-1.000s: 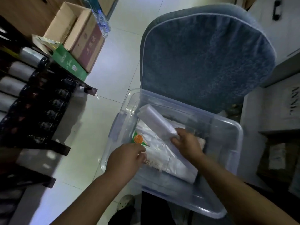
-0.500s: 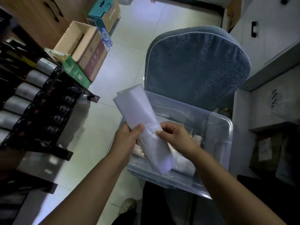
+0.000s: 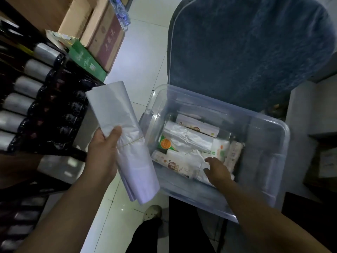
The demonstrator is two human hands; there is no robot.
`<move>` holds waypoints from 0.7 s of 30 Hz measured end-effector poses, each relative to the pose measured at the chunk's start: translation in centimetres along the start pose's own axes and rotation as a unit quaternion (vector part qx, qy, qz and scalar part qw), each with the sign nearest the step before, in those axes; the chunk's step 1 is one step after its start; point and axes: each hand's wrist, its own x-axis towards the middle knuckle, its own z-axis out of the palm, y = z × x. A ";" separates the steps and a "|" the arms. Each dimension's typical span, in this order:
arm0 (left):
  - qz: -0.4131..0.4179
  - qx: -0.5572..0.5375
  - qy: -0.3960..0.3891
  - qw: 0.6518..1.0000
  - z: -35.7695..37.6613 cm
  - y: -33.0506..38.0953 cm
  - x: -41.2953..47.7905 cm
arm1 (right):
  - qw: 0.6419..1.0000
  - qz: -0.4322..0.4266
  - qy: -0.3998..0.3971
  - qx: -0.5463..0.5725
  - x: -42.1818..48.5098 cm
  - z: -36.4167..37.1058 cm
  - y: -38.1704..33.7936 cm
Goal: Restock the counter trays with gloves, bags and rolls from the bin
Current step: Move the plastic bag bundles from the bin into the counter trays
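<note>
My left hand (image 3: 102, 152) grips a long folded bundle of white plastic bags (image 3: 125, 143), tied round the middle with a rubber band, held to the left of the bin. The clear plastic bin (image 3: 264, 161) rests on a blue padded chair seat. Inside it lie rolls in printed wrappers (image 3: 173, 164), another white bag bundle (image 3: 187, 137) and a pack with an orange label (image 3: 165, 144). My right hand (image 3: 217, 169) is down inside the bin, fingers spread, touching the white packs at its near side and holding nothing.
The blue chair back (image 3: 246, 52) rises behind the bin. A dark rack of bottles (image 3: 36, 106) stands to the left. Cardboard boxes (image 3: 102, 33) and a green box (image 3: 85, 61) sit on the white tiled floor (image 3: 138, 66). My shoe (image 3: 152, 212) is below.
The bag bundle came up out of the bin. My right hand let go of it and went back down into the bin; my left hand now holds it alone, further left.
</note>
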 end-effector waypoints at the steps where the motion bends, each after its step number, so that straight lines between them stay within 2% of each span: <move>1: -0.003 0.002 0.001 1.000 0.2 -0.4 0.1 | 1.000 -0.006 0.001 -0.022 0.4 0.4 0.1; 5: -0.008 0.015 -0.002 1.000 1.1 -1.7 0.5 | 0.991 -0.024 -0.015 -0.130 2.3 1.1 0.1; 10: -0.015 0.021 0.001 1.000 1.7 -2.3 0.6 | 0.985 -0.006 -0.064 -0.159 3.0 1.1 0.1; 13: -0.008 0.026 -0.007 1.000 2.0 -1.9 0.5 | 0.978 -0.042 -0.083 -0.189 2.4 1.2 0.1; 17: -0.009 0.029 -0.019 0.999 1.7 -1.4 -0.1 | 0.989 -0.043 -0.023 -0.140 0.3 -0.5 -0.5; 21: -0.021 0.033 -0.024 0.999 1.4 -0.2 -1.6 | 0.989 -0.084 0.065 -0.101 -3.4 -3.8 -1.4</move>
